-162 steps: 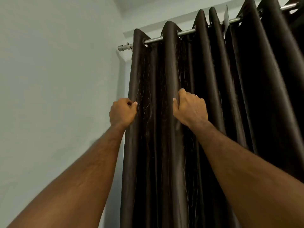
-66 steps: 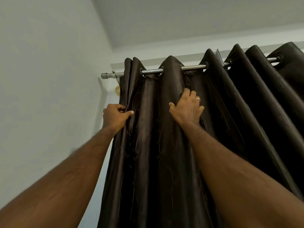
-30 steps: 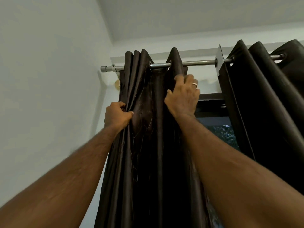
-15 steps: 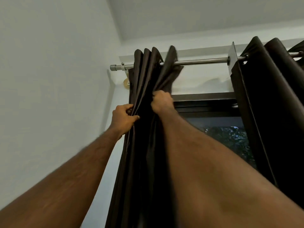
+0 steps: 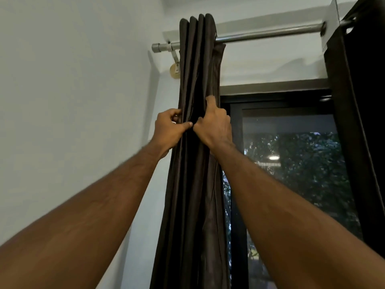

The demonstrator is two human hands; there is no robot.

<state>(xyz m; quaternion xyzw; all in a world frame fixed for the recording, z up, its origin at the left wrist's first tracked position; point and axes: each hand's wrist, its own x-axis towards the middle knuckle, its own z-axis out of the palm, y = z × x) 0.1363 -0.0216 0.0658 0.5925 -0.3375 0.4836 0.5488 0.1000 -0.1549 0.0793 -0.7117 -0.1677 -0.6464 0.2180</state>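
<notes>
Where the two hands meet on the fabric, the left hand (image 5: 169,128) has its grip clamped on the outer folds of the dark brown curtain (image 5: 195,195), with the thumb stretched flat across the front and the fingers curled in behind the edge. Just beside it, thumb tips almost touching, the right hand (image 5: 214,126) closes its grip on the window-side folds. Its forefinger is raised along the cloth and its other fingers are wrapped out of sight behind it. Both bare forearms rise from the bottom corners and converge on the curtain well below the rod (image 5: 268,34).

The curtain hangs bunched into tight upright pleats at the left end of that metal rod, close by the wall bracket (image 5: 176,59) and against the pale wall (image 5: 73,80). To its right the dark-framed window (image 5: 291,163) stands uncovered, with foliage and a round light showing in the glass. A second curtain (image 5: 358,122) hangs at the far right of the same rod.
</notes>
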